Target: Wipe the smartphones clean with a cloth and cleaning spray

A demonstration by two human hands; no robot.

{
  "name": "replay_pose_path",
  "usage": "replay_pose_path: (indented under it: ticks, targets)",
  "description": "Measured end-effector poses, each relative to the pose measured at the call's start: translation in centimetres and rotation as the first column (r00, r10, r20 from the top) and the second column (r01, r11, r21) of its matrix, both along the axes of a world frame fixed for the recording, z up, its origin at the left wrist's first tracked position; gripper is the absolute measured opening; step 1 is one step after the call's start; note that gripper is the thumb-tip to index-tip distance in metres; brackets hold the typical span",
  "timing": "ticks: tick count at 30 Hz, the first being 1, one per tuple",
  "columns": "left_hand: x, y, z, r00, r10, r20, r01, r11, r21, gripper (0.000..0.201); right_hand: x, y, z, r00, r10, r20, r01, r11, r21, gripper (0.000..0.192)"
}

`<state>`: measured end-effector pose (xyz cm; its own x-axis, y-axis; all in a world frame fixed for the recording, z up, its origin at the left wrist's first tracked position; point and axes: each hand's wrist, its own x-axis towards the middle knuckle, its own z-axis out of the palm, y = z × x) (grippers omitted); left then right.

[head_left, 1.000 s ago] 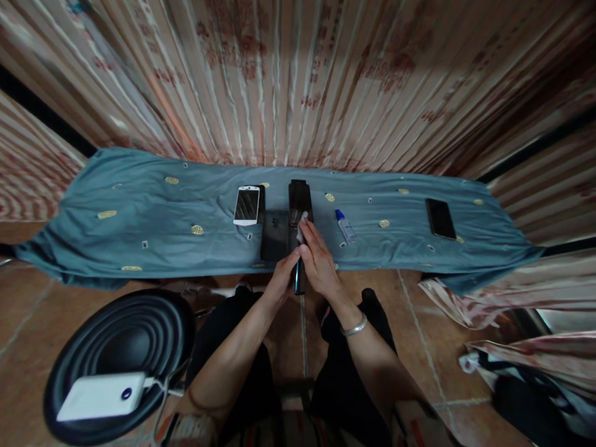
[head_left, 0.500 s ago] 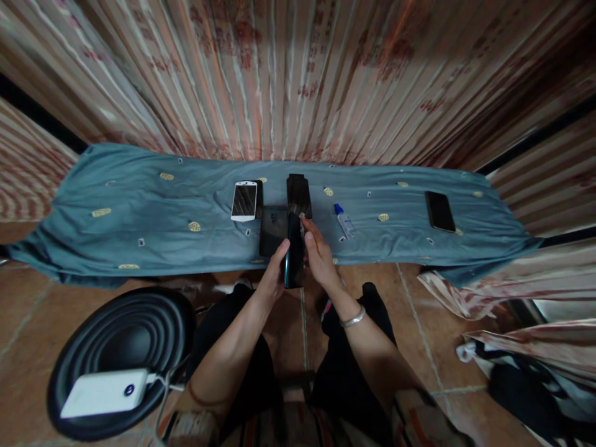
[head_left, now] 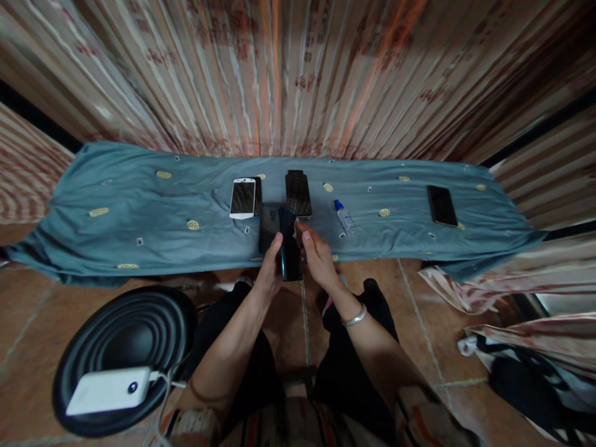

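Note:
A dark smartphone [head_left: 291, 251] with a bluish edge is tilted in front of me, over the near edge of the cloth. My left hand [head_left: 270, 267] grips its left side, thumb along the edge. At the phone's right side, my right hand [head_left: 319, 256] has its fingers curled together; a small pale patch shows by the fingertips, too small to name. Partly behind the held phone lies a dark flat device [head_left: 269, 226]. Farther back rests another black phone [head_left: 298, 192]. A white-framed phone [head_left: 243, 198] overlaps a dark one to the left.
A blue-capped clear bottle [head_left: 344, 217] lies right of my hands. One more black phone [head_left: 442, 205] is at the right on the blue-green cloth [head_left: 112, 236]. A white power bank [head_left: 109, 391] with a cable sits on a black ringed stool [head_left: 125, 338]. Curtains [head_left: 298, 81] hang behind.
The held phone has turned so more of its dark broad face shows, and it has shifted slightly left. My right fingers have curled in closer at its right edge.

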<state>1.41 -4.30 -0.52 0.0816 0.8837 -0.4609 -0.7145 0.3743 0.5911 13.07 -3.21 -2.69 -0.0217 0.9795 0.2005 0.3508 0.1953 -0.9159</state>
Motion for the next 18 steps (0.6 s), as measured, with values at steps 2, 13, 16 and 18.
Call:
replay_pose_path:
  ticks: [2,13,16,18]
  targets:
    - [-0.12,0.13,0.12,1.000,0.017,0.002,-0.016,1.000,-0.005,0.029,-0.04,-0.17,0.21,1.000,-0.003,0.027,0.003,1.000,0.019,0.063]
    - [-0.41,0.42,-0.19,0.998,0.036,0.058,-0.033,0.999,-0.041,0.037,-0.38,-0.99,0.13,0.979,0.032,0.201,-0.071,0.979,0.193,0.049]
    - [-0.42,0.41,-0.41,0.998,0.025,0.055,-0.023,0.999,-0.036,0.037,-0.44,-0.99,0.06,0.977,0.024,0.211,-0.071,0.973,0.219,0.050]
    - [-0.43,0.32,-0.59,0.999,0.026,0.044,-0.025,0.999,-0.022,0.035,-0.39,-0.83,0.05,0.980,0.009,0.199,-0.054,0.973,0.225,0.051]
